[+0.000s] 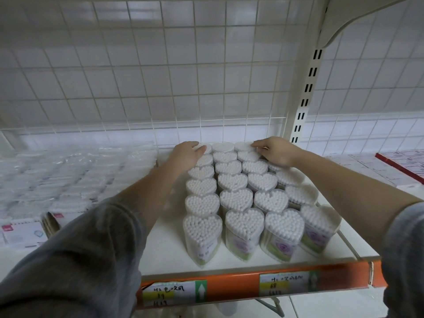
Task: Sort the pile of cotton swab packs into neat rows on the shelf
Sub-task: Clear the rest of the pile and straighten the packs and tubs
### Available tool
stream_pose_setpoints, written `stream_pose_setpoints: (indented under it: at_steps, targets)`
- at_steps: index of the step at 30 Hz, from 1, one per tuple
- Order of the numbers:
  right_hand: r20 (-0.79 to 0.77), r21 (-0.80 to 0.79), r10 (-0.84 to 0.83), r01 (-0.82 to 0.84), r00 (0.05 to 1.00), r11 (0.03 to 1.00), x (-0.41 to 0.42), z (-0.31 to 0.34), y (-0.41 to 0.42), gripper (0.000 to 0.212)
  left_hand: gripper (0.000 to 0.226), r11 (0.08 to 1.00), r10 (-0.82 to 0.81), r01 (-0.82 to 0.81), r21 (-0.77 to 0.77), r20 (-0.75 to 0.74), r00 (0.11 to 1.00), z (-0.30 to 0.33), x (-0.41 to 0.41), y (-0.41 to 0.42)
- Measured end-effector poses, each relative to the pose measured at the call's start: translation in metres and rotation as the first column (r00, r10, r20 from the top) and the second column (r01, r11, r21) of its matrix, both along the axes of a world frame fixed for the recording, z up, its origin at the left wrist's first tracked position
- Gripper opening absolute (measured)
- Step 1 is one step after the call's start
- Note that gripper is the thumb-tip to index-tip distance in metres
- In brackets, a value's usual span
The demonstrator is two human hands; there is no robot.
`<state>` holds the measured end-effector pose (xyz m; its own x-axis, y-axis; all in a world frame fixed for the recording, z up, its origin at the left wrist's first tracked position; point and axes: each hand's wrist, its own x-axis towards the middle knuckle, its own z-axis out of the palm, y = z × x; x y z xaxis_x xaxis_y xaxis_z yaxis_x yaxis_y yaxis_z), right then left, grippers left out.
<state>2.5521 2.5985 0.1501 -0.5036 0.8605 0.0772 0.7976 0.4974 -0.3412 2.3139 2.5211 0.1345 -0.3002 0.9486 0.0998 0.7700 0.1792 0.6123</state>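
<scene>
White shelf (165, 244): both hands, left hand (188, 154) and right hand (275, 151), rest loose-fingered on the rear swab packs (238, 200), squaring the rows.

Soft, even, rather dim light here, cool and grey-white, with nothing harsh anywhere. The brightest patch sits around 5 o'clock on the shelf (231, 255) floor, while the wire grid (160, 72) at 12 o'clock dulls to a murky grey. Shadows are faint: just a soft smudge under the left forearm (146, 191). The heart-shaped swab packs (243, 222) at centre are crisp, each tip readable. Toward 9 o'clock the plastic-wrapped packs (68, 175) smear into blur with small glints of glare. Wide-angle bending shows strongly: the upright post (307, 88) at 2 o'clock leans, the grid lines curve, and the sleeves balloon at 7 and 4 o'clock.
</scene>
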Motion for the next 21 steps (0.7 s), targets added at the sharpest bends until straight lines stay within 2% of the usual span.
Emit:
stream_pose_setpoints:
  at_steps: [5, 12, 16, 17, 20, 21]
  targets:
    - [-0.014, 0.078, 0.027, -0.026, 1.000, 0.997, 0.009, 0.002, -0.010, 0.035, 0.047, 0.997, 0.057, -0.057, 0.048, -0.014, 0.998, 0.002, -0.010, -0.011]
    - [0.044, 0.105, 0.056, -0.060, 0.997, 0.993, 0.013, 0.002, -0.026, 0.034, 0.034, 0.995, 0.053, -0.041, -0.093, 0.121, 0.991, 0.004, -0.010, -0.025]
    - [0.054, 0.108, 0.068, -0.074, 0.996, 0.991, 0.013, 0.002, -0.035, 0.034, 0.053, 0.996, 0.054, -0.045, -0.077, 0.115, 0.992, 0.005, -0.004, -0.028]
    - [0.054, 0.107, 0.069, -0.074, 0.996, 0.991, 0.013, 0.002, -0.037, 0.035, 0.051, 0.996, 0.050, -0.042, -0.075, 0.104, 0.993, 0.005, -0.002, -0.030]
    - [0.033, 0.105, 0.064, -0.067, 0.997, 0.992, 0.015, 0.001, -0.044, 0.035, 0.024, 0.998, 0.046, -0.045, -0.037, 0.028, 0.999, 0.009, -0.001, -0.038]
    - [0.024, 0.099, 0.063, -0.065, 0.998, 0.993, 0.017, 0.000, -0.047, 0.034, 0.023, 0.999, 0.047, -0.047, -0.018, 0.012, 0.999, 0.010, -0.001, -0.042]
